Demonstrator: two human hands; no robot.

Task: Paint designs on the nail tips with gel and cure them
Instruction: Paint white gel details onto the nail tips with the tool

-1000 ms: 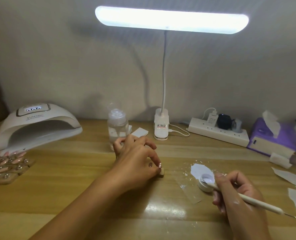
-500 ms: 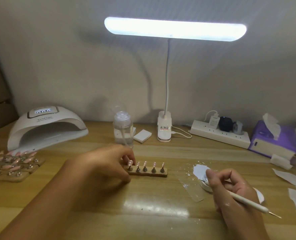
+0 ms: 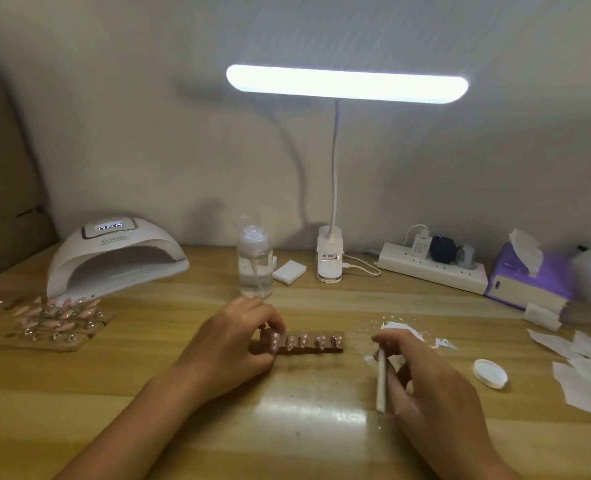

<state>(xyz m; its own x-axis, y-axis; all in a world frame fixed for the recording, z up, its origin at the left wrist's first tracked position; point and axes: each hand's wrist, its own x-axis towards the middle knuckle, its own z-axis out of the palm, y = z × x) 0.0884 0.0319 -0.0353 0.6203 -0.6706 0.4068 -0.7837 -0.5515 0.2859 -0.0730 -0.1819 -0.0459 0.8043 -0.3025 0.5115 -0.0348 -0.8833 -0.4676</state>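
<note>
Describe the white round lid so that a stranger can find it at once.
From the purple tissue box at the back right of the desk, come toward the near edge. The lid lies between the right hand and the scattered white paper pieces. It alone is round with a raised rim; the papers are flat and angular.

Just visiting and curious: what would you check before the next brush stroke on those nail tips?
1. Holder steadied: left hand grips the left end of the wooden holder: ok.
2. Five nail tips standing in a row on it: ok.
3. Brush held by the right hand: ok.
4. Gel on the brush tip: cannot tell, the fingers hide it.
5. Jar lid off, lying on the table: ok.
6. Curing lamp display lit: ok.
</note>
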